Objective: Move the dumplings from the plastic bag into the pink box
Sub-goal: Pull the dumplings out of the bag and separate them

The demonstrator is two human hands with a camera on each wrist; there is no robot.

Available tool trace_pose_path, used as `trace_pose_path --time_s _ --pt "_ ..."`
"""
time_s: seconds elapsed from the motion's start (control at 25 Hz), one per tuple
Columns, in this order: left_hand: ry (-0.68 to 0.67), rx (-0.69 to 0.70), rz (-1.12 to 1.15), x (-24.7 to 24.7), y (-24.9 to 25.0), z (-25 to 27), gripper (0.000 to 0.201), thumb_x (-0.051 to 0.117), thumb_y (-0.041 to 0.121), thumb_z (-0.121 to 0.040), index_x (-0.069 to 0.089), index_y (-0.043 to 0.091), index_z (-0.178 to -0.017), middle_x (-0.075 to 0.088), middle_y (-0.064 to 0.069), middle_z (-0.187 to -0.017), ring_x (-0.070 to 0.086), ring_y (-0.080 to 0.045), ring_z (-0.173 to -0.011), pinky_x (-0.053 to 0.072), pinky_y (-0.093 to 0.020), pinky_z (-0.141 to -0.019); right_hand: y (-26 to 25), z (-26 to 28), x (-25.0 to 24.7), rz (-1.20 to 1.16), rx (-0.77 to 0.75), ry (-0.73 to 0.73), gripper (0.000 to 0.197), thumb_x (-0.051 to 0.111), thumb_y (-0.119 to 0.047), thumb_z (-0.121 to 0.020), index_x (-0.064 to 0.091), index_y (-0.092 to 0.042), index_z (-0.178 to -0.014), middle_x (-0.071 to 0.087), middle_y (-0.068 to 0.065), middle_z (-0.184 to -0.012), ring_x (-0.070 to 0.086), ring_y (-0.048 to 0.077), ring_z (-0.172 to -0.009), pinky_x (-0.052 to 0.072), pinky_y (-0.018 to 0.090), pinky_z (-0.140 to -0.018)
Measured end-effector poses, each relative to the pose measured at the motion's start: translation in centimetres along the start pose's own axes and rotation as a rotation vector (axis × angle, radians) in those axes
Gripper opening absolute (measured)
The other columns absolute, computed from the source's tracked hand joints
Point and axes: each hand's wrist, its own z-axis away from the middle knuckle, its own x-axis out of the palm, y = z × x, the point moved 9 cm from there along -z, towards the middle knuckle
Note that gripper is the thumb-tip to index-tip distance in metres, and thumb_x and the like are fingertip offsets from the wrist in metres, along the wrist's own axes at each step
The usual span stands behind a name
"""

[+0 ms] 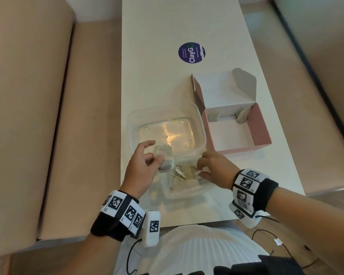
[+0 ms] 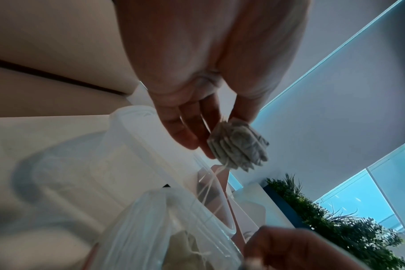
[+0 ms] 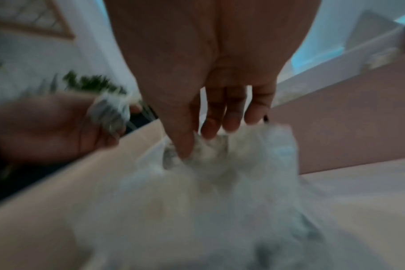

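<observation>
My left hand [image 1: 155, 154] pinches a small bundle of pale, flat dumplings [image 1: 165, 160] with thin strings, held just above the plastic bag's mouth. In the left wrist view the bundle [image 2: 238, 146] sits between thumb and fingertips, and its strings trail down into the bag [image 2: 162, 228]. The clear plastic bag [image 1: 185, 185] lies at the table's near edge with more dumplings inside. My right hand [image 1: 203, 165] pinches the bag's right rim [image 3: 220, 179]. The pink box [image 1: 259, 126] stands open to the right, with two dumplings [image 1: 242, 116] against its far wall.
A clear plastic container [image 1: 199, 124] stands just beyond the bag, left of the pink box. A round purple sticker [image 1: 191, 53] is on the white table [image 1: 147, 56] farther back. Tan bench seats flank the table on both sides.
</observation>
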Motion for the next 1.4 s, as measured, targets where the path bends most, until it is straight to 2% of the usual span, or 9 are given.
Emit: trace_pose_path --time_s 0.16,0.32,0.44,0.56,0.68,0.92,1.12,1.24,1.4 --pt "0.037 0.037 -0.035 0.0 0.6 -0.1 0.032 0.063 0.016 -0.089 0.042 0.037 -0.1 0.062 0.007 -0.054 0.049 -0.007 -0.05 0.04 -0.018 -0.055 1.9 0.6 -3.7 -0.746 0.232 0.058 0.016 0.071 -0.015 -0.079 0.06 -0.021 -0.071 0.056 0.0 -0.072 0.05 0.015 -0.069 0.042 0.025 -0.067" --pt "-0.105 0.14 -0.126 2.1 1.8 -0.4 0.026 0.059 0.01 -0.09 0.058 0.033 -0.079 0.06 0.012 -0.064 0.052 -0.007 -0.062 0.042 -0.019 -0.062 1.6 1.3 -4.8 -1.178 0.32 0.05 0.01 0.068 -0.01 -0.08 0.062 -0.014 -0.072 0.065 0.004 -0.072 0.058 0.015 -0.067 0.048 0.024 -0.061" --pt "-0.145 0.151 -0.154 3.3 2.7 -0.4 0.028 0.059 0.009 -0.09 0.063 0.034 -0.079 0.066 0.013 -0.081 0.059 -0.001 -0.076 0.046 -0.013 -0.069 0.7 1.3 -4.7 -1.147 0.318 0.025 0.011 0.069 -0.016 -0.079 0.06 -0.013 -0.075 0.064 0.003 -0.074 0.057 0.014 -0.067 0.046 0.024 -0.06" --pt "-0.199 0.137 -0.133 4.5 3.0 -0.3 0.022 0.059 0.011 -0.09 0.065 0.03 -0.082 0.067 0.008 -0.08 0.06 -0.002 -0.074 0.049 -0.017 -0.071 -0.4 1.2 -5.0 -0.821 0.246 0.019 0.017 0.069 -0.02 -0.082 0.055 -0.009 -0.082 0.063 0.003 -0.074 0.059 0.012 -0.066 0.05 0.031 -0.062" --pt "-0.233 0.12 -0.109 5.0 2.9 0.0 0.015 0.059 0.015 -0.091 0.067 0.026 -0.085 0.068 0.005 -0.081 0.06 -0.001 -0.072 0.05 -0.021 -0.072 -1.8 1.4 -4.5 -0.792 0.196 -0.051 0.014 0.063 -0.02 -0.087 0.051 -0.015 -0.082 0.06 0.002 -0.068 0.061 0.02 -0.056 0.051 0.034 -0.053" --pt "-0.266 0.14 -0.164 4.7 3.3 0.9 0.033 0.065 0.061 -0.073 0.066 0.031 -0.088 0.067 0.011 -0.081 0.061 0.002 -0.075 0.046 -0.012 -0.066 -3.8 1.7 -4.8 -0.754 0.023 -0.154 0.01 0.053 -0.017 -0.094 0.057 -0.022 -0.086 0.053 0.004 -0.074 0.048 0.02 -0.065 0.043 0.033 -0.06" --pt "-0.282 0.218 -0.178 5.3 4.0 1.5 0.007 0.067 0.027 -0.086 0.07 0.021 -0.084 0.069 0.006 -0.076 0.06 0.001 -0.067 0.045 -0.014 -0.062 -2.9 1.6 -3.8 -0.817 0.119 -0.155 0.009 0.06 -0.022 -0.089 0.055 -0.017 -0.095 0.058 0.0 -0.085 0.059 0.019 -0.071 0.051 0.034 -0.061" --pt "-0.089 0.222 -0.077 3.7 3.9 1.0 0.005 0.066 0.025 -0.088 0.068 0.025 -0.083 0.069 0.003 -0.076 0.062 -0.008 -0.067 0.05 -0.023 -0.061 -1.0 2.0 -2.9 -1.12 0.3 -0.059 0.024 0.069 -0.013 -0.082 0.055 -0.006 -0.101 0.062 0.006 -0.081 0.064 0.022 -0.07 0.056 0.031 -0.061" --pt "-0.092 0.194 -0.029 3.6 3.3 1.3 0.001 0.067 0.03 -0.085 0.068 0.031 -0.084 0.071 0.002 -0.079 0.065 -0.018 -0.069 0.053 -0.028 -0.064 -0.7 2.1 -3.6 -1.221 0.267 0.06 0.005 0.062 -0.002 -0.084 0.058 -0.005 -0.085 0.067 0.006 -0.071 0.065 0.017 -0.065 0.056 0.024 -0.061"
